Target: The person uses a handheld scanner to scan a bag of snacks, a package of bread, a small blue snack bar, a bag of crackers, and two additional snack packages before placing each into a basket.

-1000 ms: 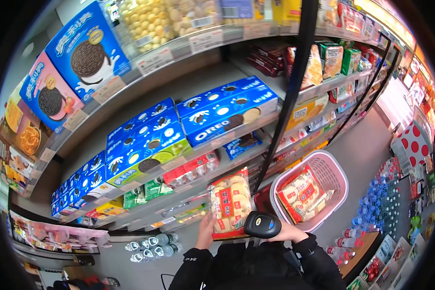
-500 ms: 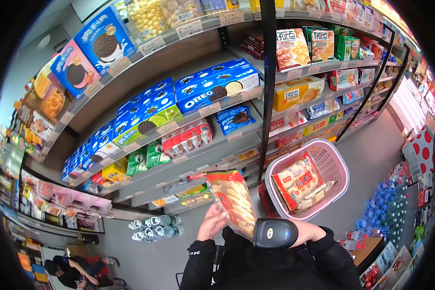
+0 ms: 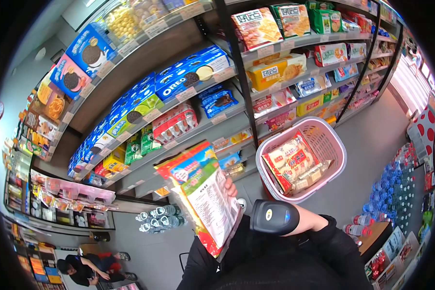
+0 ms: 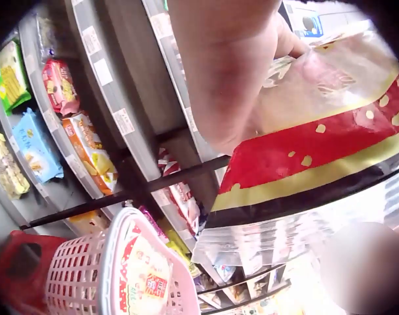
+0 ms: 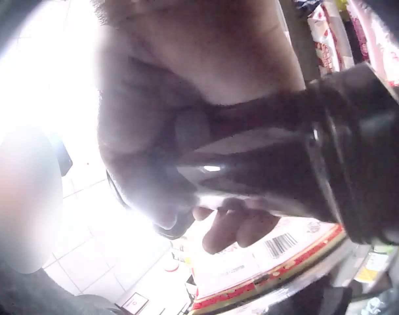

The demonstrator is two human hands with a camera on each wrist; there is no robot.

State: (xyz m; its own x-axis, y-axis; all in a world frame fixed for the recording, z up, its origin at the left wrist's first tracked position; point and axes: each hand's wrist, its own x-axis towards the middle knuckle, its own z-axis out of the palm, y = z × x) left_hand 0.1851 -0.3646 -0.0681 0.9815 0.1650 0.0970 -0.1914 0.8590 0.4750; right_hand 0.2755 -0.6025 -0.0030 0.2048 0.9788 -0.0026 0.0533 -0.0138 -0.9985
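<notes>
My left hand (image 3: 231, 188) grips a bag of rice crackers (image 3: 205, 203), its fingers showing at the bag's right edge. The bag is tilted, its printed back with a white text panel facing up. In the left wrist view, the hand (image 4: 226, 72) holds the clear and red side of the bag. My right hand (image 5: 199, 59) has its fingers curled round the handle of a black barcode scanner (image 3: 274, 217), mostly hidden under it in the head view. The scanner head is right of the bag, apart from it. The right wrist view shows a barcode (image 5: 280, 244) on the bag.
A pink basket (image 3: 340, 169) holding cracker bags (image 3: 292, 159) stands right of the bag, by a red stool (image 4: 29, 256). Shelves with Oreo boxes (image 3: 191, 75) and biscuit packs run ahead. Water bottles (image 3: 162, 217) stand on the floor; a person (image 3: 84, 270) sits at the lower left.
The left hand has turned the bag over from its front, past its side, to its printed back, and shifted it slightly left. The right hand keeps hold of the scanner. The view has swung right.
</notes>
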